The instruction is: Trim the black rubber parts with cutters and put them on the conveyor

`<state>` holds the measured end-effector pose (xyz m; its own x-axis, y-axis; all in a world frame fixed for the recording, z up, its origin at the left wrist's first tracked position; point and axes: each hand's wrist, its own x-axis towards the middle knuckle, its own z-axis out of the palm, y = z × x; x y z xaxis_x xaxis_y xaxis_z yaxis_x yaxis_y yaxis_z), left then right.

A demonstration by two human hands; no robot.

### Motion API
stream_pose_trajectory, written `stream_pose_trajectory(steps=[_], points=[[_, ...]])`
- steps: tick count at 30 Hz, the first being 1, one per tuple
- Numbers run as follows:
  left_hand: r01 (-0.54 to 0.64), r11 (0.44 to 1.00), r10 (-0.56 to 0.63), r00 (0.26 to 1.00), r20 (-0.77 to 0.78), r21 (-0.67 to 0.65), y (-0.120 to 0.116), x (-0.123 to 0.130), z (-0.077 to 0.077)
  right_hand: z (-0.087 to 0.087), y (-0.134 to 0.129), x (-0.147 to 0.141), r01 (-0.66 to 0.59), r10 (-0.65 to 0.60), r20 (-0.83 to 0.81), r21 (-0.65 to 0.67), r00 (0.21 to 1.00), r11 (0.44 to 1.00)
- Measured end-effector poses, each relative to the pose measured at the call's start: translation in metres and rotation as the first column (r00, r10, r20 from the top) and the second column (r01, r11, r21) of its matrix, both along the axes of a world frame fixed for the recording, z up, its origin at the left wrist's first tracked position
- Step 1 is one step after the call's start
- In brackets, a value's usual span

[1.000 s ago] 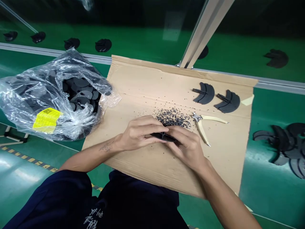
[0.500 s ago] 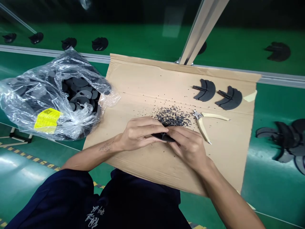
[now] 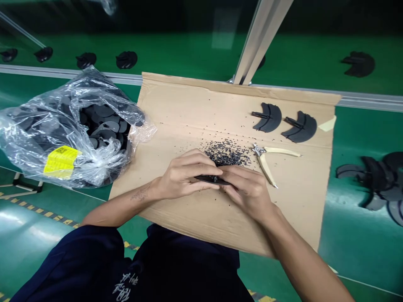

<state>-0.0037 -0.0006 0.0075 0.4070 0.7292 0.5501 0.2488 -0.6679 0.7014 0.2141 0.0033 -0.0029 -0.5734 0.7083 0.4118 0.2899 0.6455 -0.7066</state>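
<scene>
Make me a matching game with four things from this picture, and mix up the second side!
Things:
1. Pliers
2. Yellow label
3. Tiny black bits
4. Thin dark piece

Clues:
A. scattered loosely over the cardboard
B. held by the left hand and right hand
C. lying with cream handles spread apart
D. on the clear plastic bag

Right pairs: 1-C, 2-D, 3-A, 4-B

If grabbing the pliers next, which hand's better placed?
Right, probably: the right hand is nearer the pliers; the left hand is farther off, across the black part both hold.
</scene>
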Motion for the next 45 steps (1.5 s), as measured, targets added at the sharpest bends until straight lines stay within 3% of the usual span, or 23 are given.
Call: stream_pose_trajectory(steps=[3, 5, 10, 15, 22, 29, 32, 35, 39, 42, 45], points=[[0.120, 0.978, -0.110, 0.991, 0.071, -0.173, 0.003, -0.002, 0.004, -0.001, 0.003, 0.001, -0.026, 0.022, -0.089, -0.053, 0.996, 0.998], [0.204, 0.926, -0.165, 0.975, 0.145, -0.318, 0.004, -0.005, 0.006, 0.001, 0.004, 0.000, -0.063, 0.054, -0.117, -0.075, 0.992, 0.995], [0.269, 0.831, -0.156, 0.953, 0.260, -0.487, 0.006, -0.007, 0.006, 0.008, 0.005, -0.001, -0.132, 0.115, -0.109, -0.159, 0.987, 0.979], [0.237, 0.837, -0.117, 0.958, 0.262, -0.493, 0.006, -0.007, 0.003, 0.013, 0.005, -0.002, -0.092, 0.056, -0.204, -0.170, 0.977, 0.981], [0.192, 0.899, -0.144, 0.978, 0.150, -0.393, 0.005, -0.003, 0.000, 0.007, 0.005, 0.000, -0.036, 0.035, -0.182, -0.001, 0.983, 0.999], [0.256, 0.865, -0.165, 0.957, 0.237, -0.431, 0.004, -0.001, -0.003, 0.004, 0.003, 0.000, 0.099, -0.067, -0.186, 0.169, 0.980, 0.981], [0.123, 0.903, -0.062, 0.985, 0.158, -0.412, 0.001, 0.001, -0.007, 0.011, 0.008, 0.009, 0.052, -0.043, -0.078, 0.119, 0.996, 0.992], [-0.012, 0.889, 0.094, 0.983, 0.155, -0.457, 0.001, 0.002, -0.012, 0.021, 0.020, 0.033, 0.071, -0.078, 0.153, 0.051, 0.985, 0.996], [-0.051, 0.859, 0.196, 0.952, 0.235, -0.510, 0.008, -0.002, -0.014, 0.023, 0.035, 0.078, 0.287, -0.338, 0.500, 0.180, 0.797, 0.941], [-0.079, 0.862, 0.223, 0.946, 0.234, -0.501, 0.010, -0.004, -0.014, 0.015, 0.040, 0.097, 0.295, -0.380, 0.588, 0.241, 0.714, 0.925], [-0.113, 0.868, 0.226, 0.957, 0.181, -0.484, 0.009, -0.003, -0.013, 0.010, 0.040, 0.096, 0.336, -0.405, 0.565, 0.228, 0.719, 0.914]])
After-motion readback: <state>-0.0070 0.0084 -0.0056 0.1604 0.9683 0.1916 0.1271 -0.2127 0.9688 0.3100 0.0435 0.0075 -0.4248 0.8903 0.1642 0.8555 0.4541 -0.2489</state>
